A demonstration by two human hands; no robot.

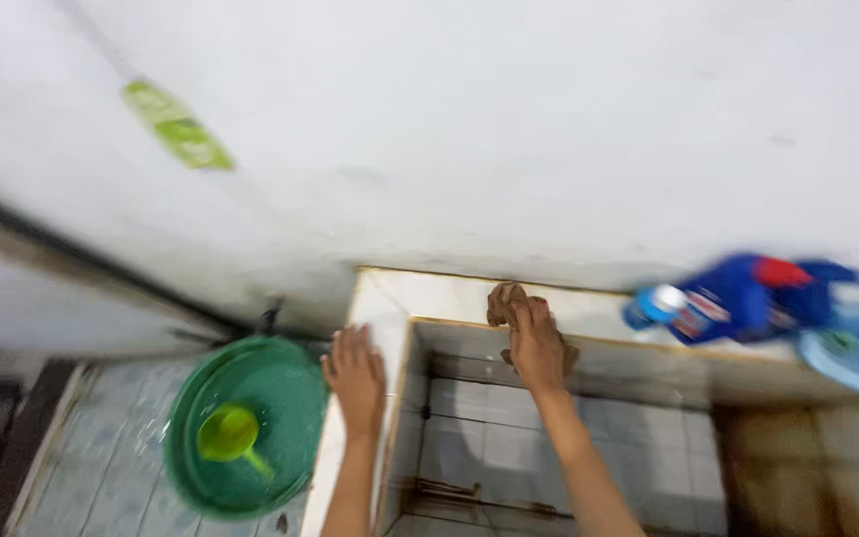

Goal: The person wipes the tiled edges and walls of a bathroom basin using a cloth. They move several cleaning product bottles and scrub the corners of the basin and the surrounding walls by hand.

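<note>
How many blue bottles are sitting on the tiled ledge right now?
1. A blue bottle lies on its side on the tiled ledge, right of the right hand pressing a brown cloth. The picture is blurred and cut off at right, so more may be hidden.

I see the tiled basin against the wall. A cloth lies on its back rim under my right hand; my left hand rests on the left rim. A bottle lies on the rim to the right. A bucket stands on the floor to the left, with a scoop in it.
</note>
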